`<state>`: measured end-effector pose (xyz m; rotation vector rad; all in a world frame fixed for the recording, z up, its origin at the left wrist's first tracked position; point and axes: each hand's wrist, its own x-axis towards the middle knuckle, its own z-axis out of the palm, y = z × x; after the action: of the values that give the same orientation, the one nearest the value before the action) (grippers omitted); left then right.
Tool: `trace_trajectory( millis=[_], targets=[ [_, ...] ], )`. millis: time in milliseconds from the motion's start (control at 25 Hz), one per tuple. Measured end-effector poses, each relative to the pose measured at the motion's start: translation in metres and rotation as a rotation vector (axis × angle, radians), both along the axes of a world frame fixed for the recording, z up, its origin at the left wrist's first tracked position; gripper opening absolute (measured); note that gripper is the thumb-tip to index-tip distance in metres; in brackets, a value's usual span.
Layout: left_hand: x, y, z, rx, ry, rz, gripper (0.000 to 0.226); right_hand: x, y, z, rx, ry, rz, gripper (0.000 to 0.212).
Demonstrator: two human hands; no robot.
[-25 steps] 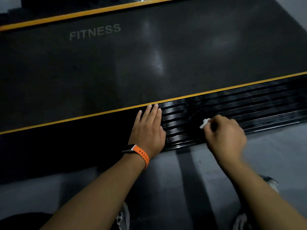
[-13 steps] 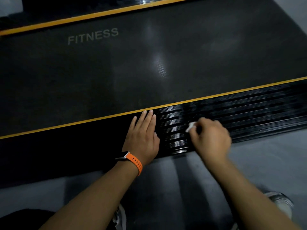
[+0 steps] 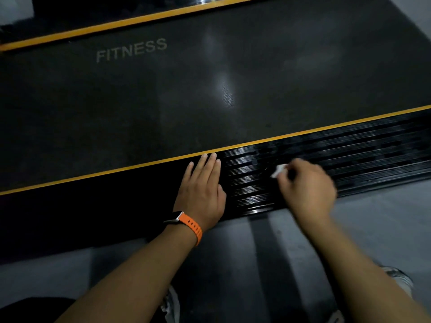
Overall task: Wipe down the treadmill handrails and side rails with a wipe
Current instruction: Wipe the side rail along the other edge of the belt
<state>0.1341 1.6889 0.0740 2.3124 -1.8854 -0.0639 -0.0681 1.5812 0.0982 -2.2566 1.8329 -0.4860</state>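
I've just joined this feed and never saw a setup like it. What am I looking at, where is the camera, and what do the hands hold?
No robot here: a person wears one wide-angle camera on the head, looking down at their own hands. The dark sheet marked FITNESS is the treadmill belt. Nearer, past a yellow stripe, runs the black ribbed side rail. The left hand, an orange-strapped watch at its wrist, lies flat on that rail, fingers straight, holding nothing. The right hand, blurred, pinches a small white wipe over the ribs. Below the rail is grey floor.
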Motion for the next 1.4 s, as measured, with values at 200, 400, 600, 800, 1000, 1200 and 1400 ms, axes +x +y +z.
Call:
trace_trajectory(
  millis=[200,400,600,800,1000,1200,1400],
  targets=[
    [0.001,0.0,0.0,-0.007,0.003,0.007,0.066,0.028,0.006,0.003,0.012,-0.012,0.093,0.016],
    [0.002,-0.002,-0.003,-0.011,-0.001,-0.01,0.066,0.079,0.023,-0.002,0.007,-0.036,0.305,0.016],
    [0.001,0.0,0.0,0.019,0.015,0.005,0.066,0.012,-0.017,0.009,0.041,-0.015,-0.04,0.018],
    [0.001,-0.002,-0.002,0.004,0.012,0.003,0.066,0.066,0.005,0.003,-0.014,-0.041,0.181,0.015],
    [0.001,-0.001,-0.002,-0.002,0.02,-0.001,0.065,0.068,-0.008,0.0,-0.009,0.002,0.167,0.017],
    [0.001,-0.001,-0.002,0.019,0.022,0.011,0.066,0.039,-0.03,0.011,0.025,0.015,0.008,0.019],
    [0.002,-0.001,-0.003,-0.006,0.011,-0.005,0.066,0.096,0.009,-0.002,0.047,0.001,0.346,0.017]
  ],
)
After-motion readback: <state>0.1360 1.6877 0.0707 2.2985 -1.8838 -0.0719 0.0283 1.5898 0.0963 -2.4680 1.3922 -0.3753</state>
